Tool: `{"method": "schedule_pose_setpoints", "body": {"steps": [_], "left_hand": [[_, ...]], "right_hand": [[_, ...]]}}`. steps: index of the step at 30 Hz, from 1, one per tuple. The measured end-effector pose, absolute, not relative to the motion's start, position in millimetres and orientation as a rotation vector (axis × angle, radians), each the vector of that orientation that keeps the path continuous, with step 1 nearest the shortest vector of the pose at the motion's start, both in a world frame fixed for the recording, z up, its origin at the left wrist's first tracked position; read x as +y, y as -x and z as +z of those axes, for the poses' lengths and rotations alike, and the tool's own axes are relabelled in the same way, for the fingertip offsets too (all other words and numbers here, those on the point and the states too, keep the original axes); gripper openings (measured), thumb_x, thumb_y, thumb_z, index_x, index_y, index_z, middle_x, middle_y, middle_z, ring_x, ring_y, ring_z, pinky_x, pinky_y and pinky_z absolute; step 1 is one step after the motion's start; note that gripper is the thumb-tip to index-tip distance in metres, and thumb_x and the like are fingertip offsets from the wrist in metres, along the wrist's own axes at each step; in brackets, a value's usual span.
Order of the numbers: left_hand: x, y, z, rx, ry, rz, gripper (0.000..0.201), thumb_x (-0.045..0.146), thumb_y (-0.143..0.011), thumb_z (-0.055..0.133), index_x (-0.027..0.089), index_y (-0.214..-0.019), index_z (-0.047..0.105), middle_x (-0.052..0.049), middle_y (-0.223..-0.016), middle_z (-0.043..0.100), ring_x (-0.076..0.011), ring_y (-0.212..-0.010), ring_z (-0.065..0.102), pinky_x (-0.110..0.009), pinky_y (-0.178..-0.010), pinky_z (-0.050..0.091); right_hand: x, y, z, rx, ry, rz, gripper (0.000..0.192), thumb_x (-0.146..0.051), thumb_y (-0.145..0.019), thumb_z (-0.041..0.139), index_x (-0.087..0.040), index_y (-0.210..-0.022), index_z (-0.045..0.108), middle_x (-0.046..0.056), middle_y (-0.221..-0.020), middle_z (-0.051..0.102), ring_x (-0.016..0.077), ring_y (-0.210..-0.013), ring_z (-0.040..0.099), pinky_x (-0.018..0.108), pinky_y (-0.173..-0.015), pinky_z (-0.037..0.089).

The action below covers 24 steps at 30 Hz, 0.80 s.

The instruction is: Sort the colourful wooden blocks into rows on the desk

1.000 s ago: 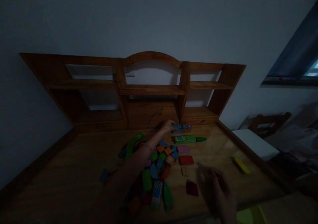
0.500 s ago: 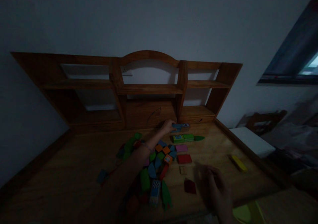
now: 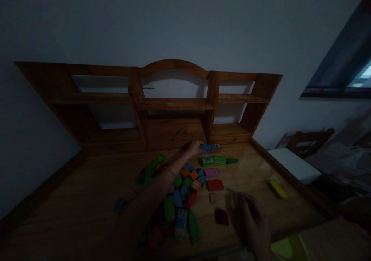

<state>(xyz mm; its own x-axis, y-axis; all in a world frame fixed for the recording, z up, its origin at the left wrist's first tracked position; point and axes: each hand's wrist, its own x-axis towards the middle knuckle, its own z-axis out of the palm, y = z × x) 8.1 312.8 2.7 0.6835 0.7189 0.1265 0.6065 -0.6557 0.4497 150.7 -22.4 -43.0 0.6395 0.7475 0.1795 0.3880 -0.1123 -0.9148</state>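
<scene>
The room is dim. My left hand (image 3: pixel 194 148) reaches far across the wooden desk (image 3: pixel 87 199) and grips the left end of a blue block (image 3: pixel 211 148) close to the shelf unit's base. Just in front of that block lies a row of green blocks (image 3: pixel 216 161) ending in a dark green pointed piece. My right hand (image 3: pixel 249 218) hovers low near the desk's front edge, fingers loosely apart, holding nothing. A dark red block (image 3: pixel 222 216) lies just left of it. A heap of coloured blocks (image 3: pixel 179 199) sits under my left forearm.
A wooden shelf unit (image 3: pixel 174 104) with an arched middle stands against the wall at the desk's back. A pink block (image 3: pixel 211 172) and a red block (image 3: pixel 215 185) lie by the heap. A yellow block (image 3: pixel 277 189) rests near the right edge. A chair (image 3: pixel 307 141) stands at right.
The view has shifted slightly. My left hand stays on the blue block by the shelf. My right hand has edged a little toward the left and steadied.
</scene>
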Motion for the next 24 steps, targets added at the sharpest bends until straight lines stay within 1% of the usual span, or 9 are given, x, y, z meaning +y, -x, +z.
{"method": "schedule_pose_setpoints", "body": {"steps": [4, 6, 11, 14, 19, 24], "left_hand": [[306.0, -10.9, 8.0, 1.027, -2.634, 0.501, 0.042, 0.043, -0.091, 0.066, 0.017, -0.124, 0.061, -0.010, -0.129, 0.062, -0.0264, -0.121, 0.058, -0.052, -0.104, 0.048], [301.3, -16.8, 12.6, 1.027, -2.682, 0.538, 0.045, 0.046, -0.090, 0.066, 0.018, -0.124, 0.061, -0.011, -0.131, 0.060, -0.0277, -0.126, 0.054, -0.054, -0.107, 0.045], [296.6, -39.4, 19.0, 1.064, -2.741, 0.525, 0.044, 0.052, -0.090, 0.063, 0.017, -0.117, 0.064, -0.010, -0.125, 0.063, -0.0263, -0.122, 0.056, -0.052, -0.105, 0.045], [300.0, -48.1, 15.9, 1.092, -2.752, 0.467, 0.041, 0.051, -0.091, 0.063, 0.016, -0.112, 0.065, -0.010, -0.122, 0.064, -0.0251, -0.118, 0.059, -0.050, -0.103, 0.048], [307.3, -49.3, 7.6, 1.118, -2.749, 0.410, 0.039, 0.050, -0.092, 0.062, 0.016, -0.112, 0.065, -0.009, -0.119, 0.066, -0.0233, -0.112, 0.062, -0.048, -0.099, 0.051], [307.0, -45.7, 5.4, 1.099, -2.756, 0.425, 0.039, 0.051, -0.092, 0.062, 0.016, -0.110, 0.066, -0.009, -0.119, 0.066, -0.0236, -0.114, 0.061, -0.048, -0.100, 0.050]], "right_hand": [[-22.1, -153.2, -44.6, -0.930, 1.737, 0.387, 0.041, -0.057, -0.090, 0.055, -0.021, -0.105, 0.071, 0.009, -0.108, 0.076, 0.0310, -0.105, 0.068, 0.039, -0.091, 0.050], [-22.2, -152.5, -42.7, -0.953, 1.731, 0.366, 0.040, -0.055, -0.091, 0.055, -0.021, -0.105, 0.071, 0.009, -0.109, 0.076, 0.0305, -0.105, 0.068, 0.038, -0.091, 0.050], [-21.7, -151.3, -40.8, -0.944, 1.712, 0.333, 0.041, -0.056, -0.089, 0.056, -0.020, -0.101, 0.073, 0.010, -0.104, 0.077, 0.0309, -0.101, 0.070, 0.038, -0.086, 0.052], [-20.5, -153.5, -44.3, -0.963, 1.698, 0.342, 0.042, -0.056, -0.088, 0.056, -0.020, -0.100, 0.073, 0.011, -0.105, 0.077, 0.0316, -0.101, 0.070, 0.039, -0.087, 0.053], [-20.4, -155.0, -48.7, -0.983, 1.694, 0.342, 0.037, -0.053, -0.092, 0.054, -0.022, -0.103, 0.071, 0.010, -0.108, 0.076, 0.0307, -0.104, 0.068, 0.039, -0.090, 0.050], [-20.9, -152.9, -48.3, -0.970, 1.705, 0.378, 0.040, -0.056, -0.092, 0.053, -0.022, -0.104, 0.070, 0.010, -0.109, 0.075, 0.0309, -0.104, 0.067, 0.040, -0.090, 0.049]]}}
